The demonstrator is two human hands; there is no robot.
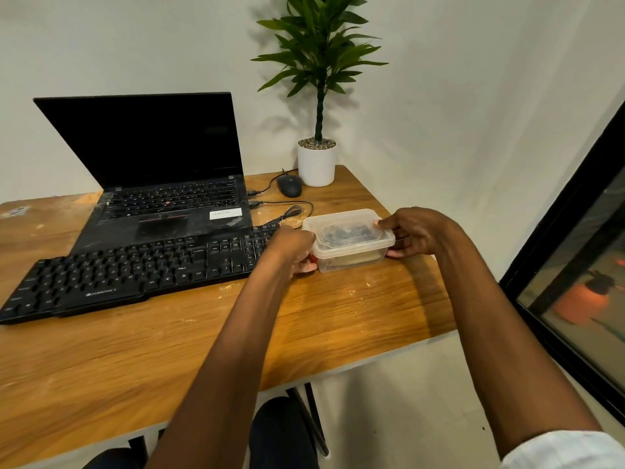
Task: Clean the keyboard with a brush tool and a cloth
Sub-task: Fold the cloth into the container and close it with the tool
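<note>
Right now both hands are on a clear plastic box [348,240] with its lid on, which stands on the wooden desk [338,316] toward two o'clock from the person. The left hand [297,248] grasps the box's nine o'clock end, its fingers curled round the lower edge. A small red spot shows beside those fingers, though what it is cannot be told. The right hand [414,236] grasps the three o'clock end, thumb on the lid's corner and fingers wrapped round the side below it. Something dark lies inside the box, too clouded by the plastic to name. The black keyboard [135,272] lies flat on the desk at nine o'clock of the box, slanted, its right end just beside the box and partly hidden behind the left hand. An open black laptop [152,170] with a dark screen sits at twelve o'clock of the keyboard, its front edge touching or overlapping the keyboard's back edge. A thin black cable [291,211] loops on the desk between the laptop and the box. A black mouse [289,186] rests at eleven o'clock of the box, just beside a white pot [317,162] holding a green plant at the desk's far corner.
</note>
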